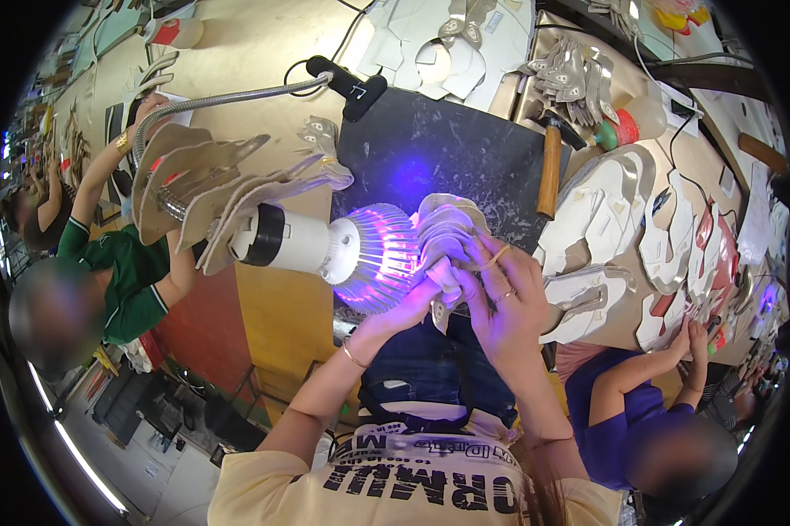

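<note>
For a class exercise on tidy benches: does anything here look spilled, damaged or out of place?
Nothing looks plainly spilled or broken. The black mat is streaked with pale marks that stand out against its dark surface; scuffs or residue, I can't tell. The hammer lies loose at its right edge, perhaps simply set down.

Both hands together at one shared grip. Left hand [412,309] on the grip's left side, reaching in from below; most of its fingers hidden. Right hand [516,302] just right of it, back of hand showing, thumb and fingers bent inward. Left forearm [329,381] bare, slanting up to the grip from lower left. Right forearm [535,386] bare, steeper, from lower right.
</note>
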`<state>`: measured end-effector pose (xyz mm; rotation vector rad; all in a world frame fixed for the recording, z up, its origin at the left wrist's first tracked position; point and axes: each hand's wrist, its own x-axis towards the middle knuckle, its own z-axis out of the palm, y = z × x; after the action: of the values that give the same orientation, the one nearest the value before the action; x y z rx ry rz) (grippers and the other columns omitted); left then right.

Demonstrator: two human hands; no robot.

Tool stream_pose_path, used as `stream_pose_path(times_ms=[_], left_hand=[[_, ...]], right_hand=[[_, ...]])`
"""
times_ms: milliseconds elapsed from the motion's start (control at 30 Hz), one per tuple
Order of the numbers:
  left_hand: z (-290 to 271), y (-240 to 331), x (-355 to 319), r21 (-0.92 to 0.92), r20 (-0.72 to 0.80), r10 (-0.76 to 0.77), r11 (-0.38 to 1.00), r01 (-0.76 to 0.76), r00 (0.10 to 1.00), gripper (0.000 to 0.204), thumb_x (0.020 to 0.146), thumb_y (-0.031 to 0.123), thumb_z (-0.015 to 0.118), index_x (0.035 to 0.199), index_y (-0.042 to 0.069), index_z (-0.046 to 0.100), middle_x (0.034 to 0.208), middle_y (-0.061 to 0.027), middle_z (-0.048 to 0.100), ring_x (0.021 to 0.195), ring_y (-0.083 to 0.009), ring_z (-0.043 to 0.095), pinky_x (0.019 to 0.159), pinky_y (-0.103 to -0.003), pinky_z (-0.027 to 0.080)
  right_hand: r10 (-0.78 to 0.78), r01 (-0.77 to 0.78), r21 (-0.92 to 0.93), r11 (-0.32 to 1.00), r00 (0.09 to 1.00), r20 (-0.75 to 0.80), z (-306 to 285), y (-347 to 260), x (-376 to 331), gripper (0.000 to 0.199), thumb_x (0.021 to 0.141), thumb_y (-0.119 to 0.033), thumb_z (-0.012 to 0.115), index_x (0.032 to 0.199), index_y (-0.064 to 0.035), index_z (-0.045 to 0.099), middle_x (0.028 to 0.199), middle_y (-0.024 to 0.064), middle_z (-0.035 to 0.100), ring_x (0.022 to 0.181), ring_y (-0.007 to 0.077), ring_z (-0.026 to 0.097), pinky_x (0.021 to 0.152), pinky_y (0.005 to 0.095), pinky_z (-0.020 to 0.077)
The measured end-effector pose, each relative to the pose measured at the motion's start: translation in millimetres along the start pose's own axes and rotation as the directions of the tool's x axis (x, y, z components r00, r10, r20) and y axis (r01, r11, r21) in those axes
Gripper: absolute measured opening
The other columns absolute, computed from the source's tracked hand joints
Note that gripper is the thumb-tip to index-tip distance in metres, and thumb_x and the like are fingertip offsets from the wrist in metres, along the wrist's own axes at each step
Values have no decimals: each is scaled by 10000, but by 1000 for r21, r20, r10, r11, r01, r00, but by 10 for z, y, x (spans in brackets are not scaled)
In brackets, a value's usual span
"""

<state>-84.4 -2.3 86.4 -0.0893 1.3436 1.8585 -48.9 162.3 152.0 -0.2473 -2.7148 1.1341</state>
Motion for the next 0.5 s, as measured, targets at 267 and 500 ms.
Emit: stream_pose_path(times_ms=[267, 500], left_hand=[[27, -45, -63, -419, -65, -246, 886, 197, 967, 544, 816, 83, 657, 1324, 5, 480, 1216, -106, 594, 1066, -181, 627, 923, -315, 527], [71, 39, -40, -522, -53, -183, 843, 129, 982, 566, 798, 63, 675, 1325, 20, 472, 1205, -102, 586, 1103, -193, 606, 964, -326, 510]], right_hand=[[177, -174, 138, 975, 984, -6, 61, -53, -85, 514, 841, 1, 695, 1338, -10, 566, 1355, 205, 555, 1262, 367, 545, 1038, 426, 460], [79, -75, 46, 996, 992, -96, 142, 25, -158, 520, 794, 19, 728, 1298, -2, 600, 1333, 195, 579, 1261, 386, 545, 997, 414, 500]])
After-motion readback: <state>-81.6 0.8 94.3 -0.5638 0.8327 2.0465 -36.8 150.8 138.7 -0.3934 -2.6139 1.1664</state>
